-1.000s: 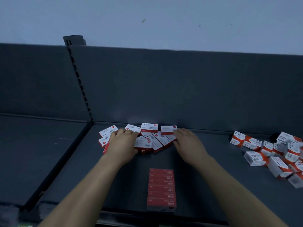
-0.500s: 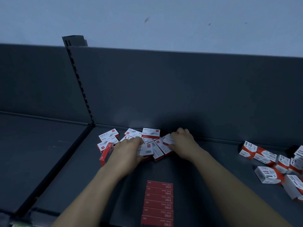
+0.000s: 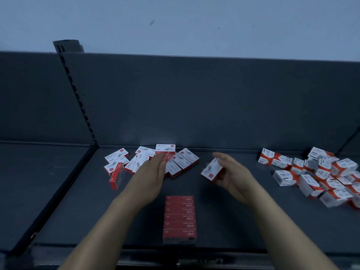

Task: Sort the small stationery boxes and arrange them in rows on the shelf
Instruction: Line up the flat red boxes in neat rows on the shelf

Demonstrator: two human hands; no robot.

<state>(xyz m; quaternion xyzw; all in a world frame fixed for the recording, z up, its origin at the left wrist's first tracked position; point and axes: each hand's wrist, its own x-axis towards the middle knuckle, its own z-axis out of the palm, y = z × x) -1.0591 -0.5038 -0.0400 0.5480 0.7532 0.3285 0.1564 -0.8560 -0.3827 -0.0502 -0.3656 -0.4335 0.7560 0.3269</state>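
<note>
Right-hand fingers point(image 3: 224, 158) are curled over the top of a small box point(image 3: 212, 170), thumb on its near side. The right hand point(image 3: 233, 178) has it pinched and held clear of the shelf point(image 3: 78, 201). The box is tilted, white face up, with a small red square at its near corner and a red lower edge. It hangs between the loose pile and the heap on the right, touching neither.

Over to the left hand point(image 3: 151, 173): its fingers are close together and stretched forward, fingertips point(image 3: 160, 159) on a red-edged box in the middle of the loose pile point(image 3: 185, 161). Whether they grip it or only rest on it, I cannot tell.

That pile lies at the rear of the shelf, right against the back panel point(image 3: 194, 104). It is made of flat white boxes with red sides, overlapping at all angles, some printed 24/6. A lone box point(image 3: 116, 175) at its left end stands on edge, red face showing.

Nearer the front, between the two forearms, a tidy row of red boxes point(image 3: 180, 218) runs front to back, six by my count, each touching the next. Far right sits a heap point(image 3: 319, 172) of chunkier white-and-orange-red boxes, all jumbled.
</note>
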